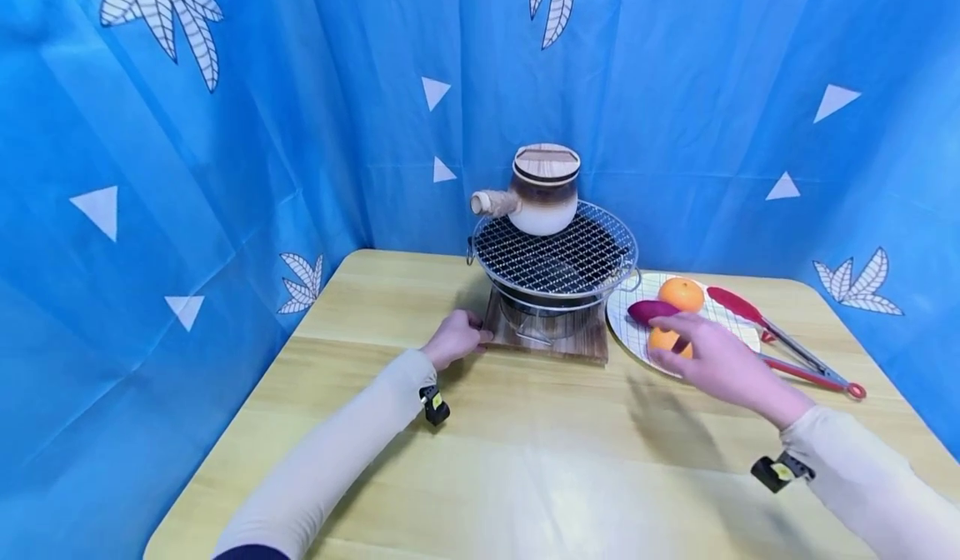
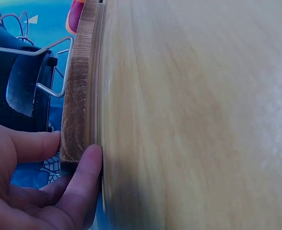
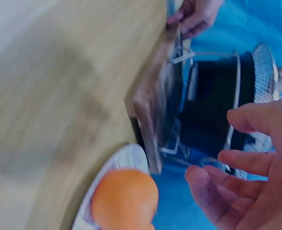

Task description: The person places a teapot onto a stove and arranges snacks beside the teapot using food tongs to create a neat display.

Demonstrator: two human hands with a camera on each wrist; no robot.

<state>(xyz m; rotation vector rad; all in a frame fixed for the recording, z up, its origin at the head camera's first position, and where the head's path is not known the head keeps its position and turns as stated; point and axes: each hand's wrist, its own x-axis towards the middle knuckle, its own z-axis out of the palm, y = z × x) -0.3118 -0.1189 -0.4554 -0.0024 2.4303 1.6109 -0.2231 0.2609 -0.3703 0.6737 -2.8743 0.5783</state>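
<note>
touching left hand [image 1: 453, 339] – wooden base [image 1: 551, 337] corner.

Head overlooks table; wrists close, sharing board [image 2: 78, 91].

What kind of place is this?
Probably a staged tabletop cooking corner, not a real kitchen: a blue printed curtain surrounds a wooden table holding a small grill stove and clay pot.
</note>
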